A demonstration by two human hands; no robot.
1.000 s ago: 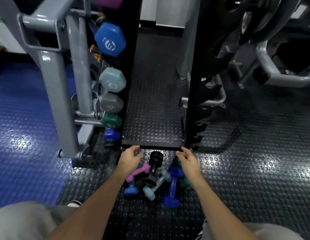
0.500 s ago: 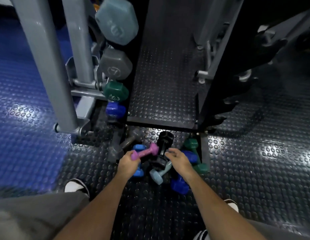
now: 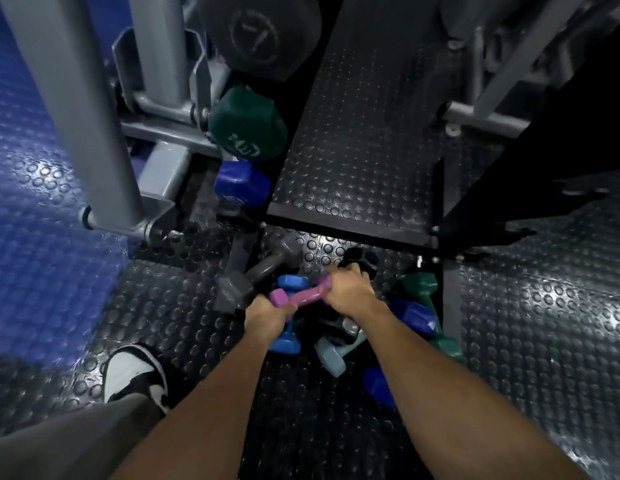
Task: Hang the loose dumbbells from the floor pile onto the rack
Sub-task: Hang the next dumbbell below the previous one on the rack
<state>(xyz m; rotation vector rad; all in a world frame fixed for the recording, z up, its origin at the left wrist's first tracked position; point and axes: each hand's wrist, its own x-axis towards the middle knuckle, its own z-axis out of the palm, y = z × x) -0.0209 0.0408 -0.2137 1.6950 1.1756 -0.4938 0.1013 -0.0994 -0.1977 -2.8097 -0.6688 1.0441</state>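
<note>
Left hand [image 3: 267, 315] grips pink dumbbell [image 3: 299, 295] atop floor pile [image 3: 339, 341]; right hand [image 3: 350, 289] grips black dumbbell [image 3: 358, 261]. Lift each straight up, clear of neighbours, before turning to rack [image 3: 350, 233].

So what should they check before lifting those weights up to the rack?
1. Left hand grips the pink dumbbell: ok, it holds the near end.
2. Right hand grips the black dumbbell: looks ok, though the fingers are hidden.
3. Pink dumbbell free of the pile: cannot tell, it lies across the blue dumbbell.
4. Shoe away from the pile: ok, it stands off to the left.
5. Free spot on the rack: cannot tell; the green dumbbell and others fill the visible left-side hooks.
</note>
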